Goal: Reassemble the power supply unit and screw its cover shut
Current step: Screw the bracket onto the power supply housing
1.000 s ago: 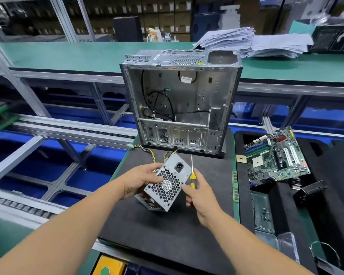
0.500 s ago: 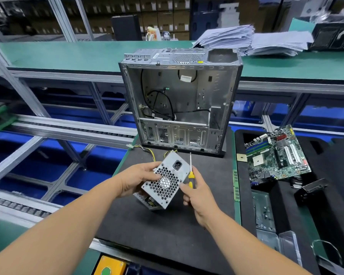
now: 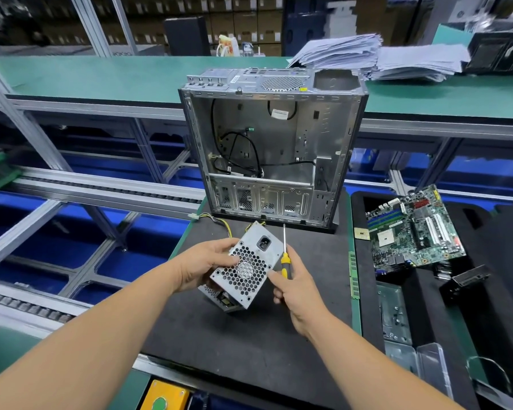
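Observation:
A grey metal power supply unit (image 3: 245, 269) with a honeycomb fan grille and a black power socket is held tilted above the black mat (image 3: 219, 335). My left hand (image 3: 203, 263) grips its left side, thumb on the grille. My right hand (image 3: 293, 285) holds a yellow-handled screwdriver (image 3: 284, 255) upright, shaft pointing up, and its fingertips touch the unit's right edge. Yellow and black cables (image 3: 219, 221) trail from the unit's back over the mat.
An open, empty computer case (image 3: 270, 155) stands upright at the mat's far edge. To the right, a black foam tray (image 3: 486, 291) holds a motherboard (image 3: 412, 229), metal plates and a small black part. Paper stacks (image 3: 367, 54) lie on the far green bench. Conveyor rails run at the left.
Both hands and the power supply have shifted slightly up and away from me. The grips are unchanged.

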